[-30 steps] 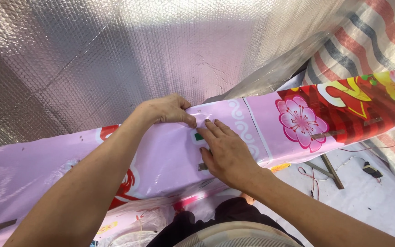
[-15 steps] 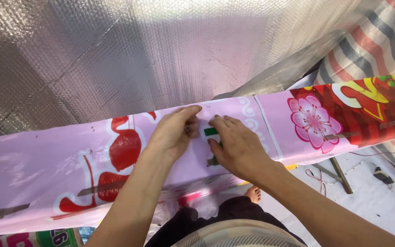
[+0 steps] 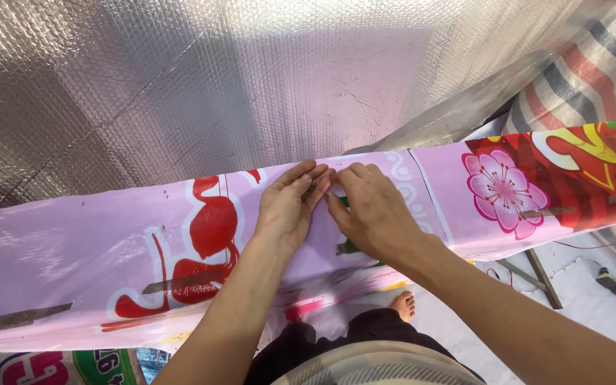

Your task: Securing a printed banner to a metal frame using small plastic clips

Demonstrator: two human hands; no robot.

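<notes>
A long pink printed banner [image 3: 94,242] with red shapes and a pink flower [image 3: 502,192] stretches across the view in front of me. My left hand [image 3: 288,207] lies flat on it near its upper edge, fingers together. My right hand [image 3: 372,210] rests right beside it, fingers pressing the banner by a small green mark [image 3: 344,203]. The fingertips of both hands meet at the top edge. Neither hand holds anything.
A large silver bubble-foil sheet [image 3: 215,85] hangs behind the banner. A red, white and blue striped tarp [image 3: 593,78] is at the upper right. Below are my bare foot [image 3: 402,305], a white floor sheet and a small dark tool [image 3: 611,281].
The banner has shifted rightward under my hands. My left hand went from gripping the top edge to lying flat beside my right hand.
</notes>
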